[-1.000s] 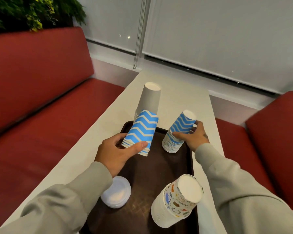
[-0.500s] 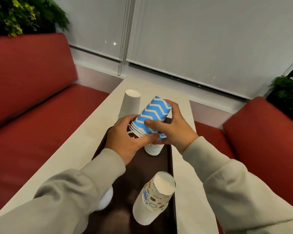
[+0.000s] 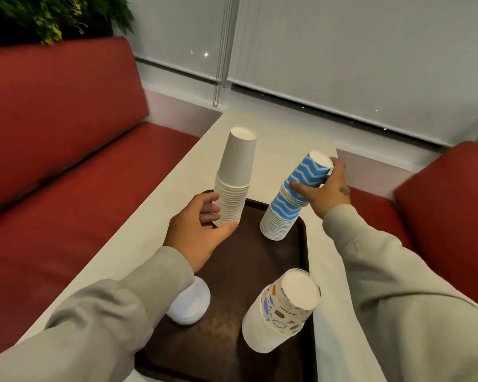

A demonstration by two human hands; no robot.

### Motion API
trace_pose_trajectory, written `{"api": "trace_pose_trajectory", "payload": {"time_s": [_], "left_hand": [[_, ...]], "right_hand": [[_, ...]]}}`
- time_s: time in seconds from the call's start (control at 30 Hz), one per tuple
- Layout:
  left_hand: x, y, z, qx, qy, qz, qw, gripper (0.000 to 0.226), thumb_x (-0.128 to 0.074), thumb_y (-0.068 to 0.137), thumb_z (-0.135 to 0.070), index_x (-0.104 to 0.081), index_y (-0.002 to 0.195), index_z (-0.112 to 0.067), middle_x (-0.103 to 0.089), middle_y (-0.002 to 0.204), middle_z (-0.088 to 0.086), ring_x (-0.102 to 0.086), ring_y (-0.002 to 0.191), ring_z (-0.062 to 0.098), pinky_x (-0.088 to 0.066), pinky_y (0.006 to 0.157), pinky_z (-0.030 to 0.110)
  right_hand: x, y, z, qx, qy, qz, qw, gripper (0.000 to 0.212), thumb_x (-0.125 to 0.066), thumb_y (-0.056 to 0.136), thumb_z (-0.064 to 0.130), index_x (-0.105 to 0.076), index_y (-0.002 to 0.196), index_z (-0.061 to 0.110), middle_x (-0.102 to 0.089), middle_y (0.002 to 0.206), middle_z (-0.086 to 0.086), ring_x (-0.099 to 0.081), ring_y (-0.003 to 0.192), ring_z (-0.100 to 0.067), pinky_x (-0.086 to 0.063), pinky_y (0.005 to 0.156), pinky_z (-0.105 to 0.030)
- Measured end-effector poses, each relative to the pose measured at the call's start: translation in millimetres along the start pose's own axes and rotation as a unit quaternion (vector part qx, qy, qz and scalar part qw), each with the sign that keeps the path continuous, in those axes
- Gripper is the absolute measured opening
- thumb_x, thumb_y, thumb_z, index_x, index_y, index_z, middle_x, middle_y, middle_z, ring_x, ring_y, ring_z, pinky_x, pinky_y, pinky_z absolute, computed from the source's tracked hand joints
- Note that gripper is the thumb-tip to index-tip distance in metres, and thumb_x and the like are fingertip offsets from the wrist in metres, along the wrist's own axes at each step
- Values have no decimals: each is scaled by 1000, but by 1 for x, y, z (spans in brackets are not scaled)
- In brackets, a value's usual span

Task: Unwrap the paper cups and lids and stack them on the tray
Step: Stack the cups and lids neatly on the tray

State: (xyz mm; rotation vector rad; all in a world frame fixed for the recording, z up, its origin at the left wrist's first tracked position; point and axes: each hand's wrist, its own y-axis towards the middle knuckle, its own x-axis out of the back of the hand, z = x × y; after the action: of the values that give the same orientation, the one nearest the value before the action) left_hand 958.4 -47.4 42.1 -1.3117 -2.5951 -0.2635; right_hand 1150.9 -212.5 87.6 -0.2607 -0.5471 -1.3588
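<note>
A dark brown tray [image 3: 240,260] lies on the white table. On its far right stands a tall stack of blue zigzag cups [image 3: 293,199], upside down; my right hand [image 3: 324,191] grips its upper part. At the far left of the tray a stack of plain grey cups [image 3: 235,175] stands upside down, and my left hand [image 3: 202,230] curls loosely beside its base, thumb touching the bottom rims. A stack of cartoon-print cups [image 3: 282,307] stands on the near right. White lids [image 3: 188,301] sit stacked at the tray's near left edge, partly behind my sleeve.
The narrow white table [image 3: 282,139] runs away toward a window with grey blinds. Red bench seats [image 3: 66,161] flank it on the left and right [image 3: 447,205]. A green plant [image 3: 47,15] sits above the left backrest.
The blue zigzag cups that both hands held above the tray now sit on the blue stack. My left hand let go and moved to the grey stack's base.
</note>
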Motion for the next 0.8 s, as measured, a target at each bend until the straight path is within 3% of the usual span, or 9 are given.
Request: {"api": "trace_pose_trajectory", "payload": {"time_s": [0.1, 0.2, 0.3, 0.47, 0.57, 0.73, 0.8], "left_hand": [[3, -4, 2, 5, 5, -6, 1000, 57, -82, 77, -26, -57, 128, -27, -67, 113, -7, -65, 104, 10, -51, 93, 22], [6, -9, -6, -6, 3, -11, 1000, 48, -82, 77, -23, -62, 120, -27, -69, 106, -7, -66, 101, 9, -52, 96, 28], [9, -22, -16, -28, 1, -9, 1000, 43, -81, 78, -20, -65, 118, -22, -70, 104, -6, -67, 100, 10, -53, 97, 33], [15, -65, -44, -64, -4, 10, 998, 30, -79, 80, -20, -68, 109, -21, -73, 99, -3, -69, 95, 10, -53, 97, 36], [21, -85, -54, -81, 5, 30, 996, 23, -77, 83, -22, -69, 104, -26, -73, 99, -7, -68, 95, 8, -52, 94, 28], [19, -169, -37, -108, 12, 146, 983, 16, -74, 86, -16, -72, 101, -22, -73, 92, -13, -68, 89, 1, -49, 82, 10], [18, -195, -14, -92, 3, 202, 975, 17, -72, 87, -12, -73, 97, -25, -74, 87, -14, -70, 88, 5, -52, 83, 18]], "right_hand": [[-12, -11, -17, -58, -44, 55, 996, 89, -82, 77, 25, -25, 145, 21, -56, 134, -8, -57, 106, -21, -43, 85, -30], [-9, -25, -26, -105, -88, 105, 985, 95, -80, 79, 33, -19, 150, 18, -48, 146, -10, -50, 128, -30, -42, 95, -36], [9, -42, -27, -126, -118, 116, 978, 89, -75, 83, 39, -21, 152, 18, -43, 150, -8, -44, 134, -30, -40, 101, -38], [64, -88, -10, -93, -157, 151, 971, 65, -73, 78, 48, -46, 134, 26, -62, 130, 2, -59, 116, -24, -47, 101, -40], [87, -115, 1, -66, -137, 179, 972, 54, -74, 71, 50, -59, 117, 26, -72, 107, 3, -68, 101, -19, -55, 94, -43], [135, -237, 12, -66, 16, 204, 977, 34, -68, 89, 35, -64, 116, 16, -72, 110, -4, -72, 98, -17, -55, 94, -39], [146, -283, 13, -48, 44, 213, 975, 38, -68, 85, 43, -63, 116, 22, -73, 109, -2, -71, 100, -15, -56, 91, -37]]}}
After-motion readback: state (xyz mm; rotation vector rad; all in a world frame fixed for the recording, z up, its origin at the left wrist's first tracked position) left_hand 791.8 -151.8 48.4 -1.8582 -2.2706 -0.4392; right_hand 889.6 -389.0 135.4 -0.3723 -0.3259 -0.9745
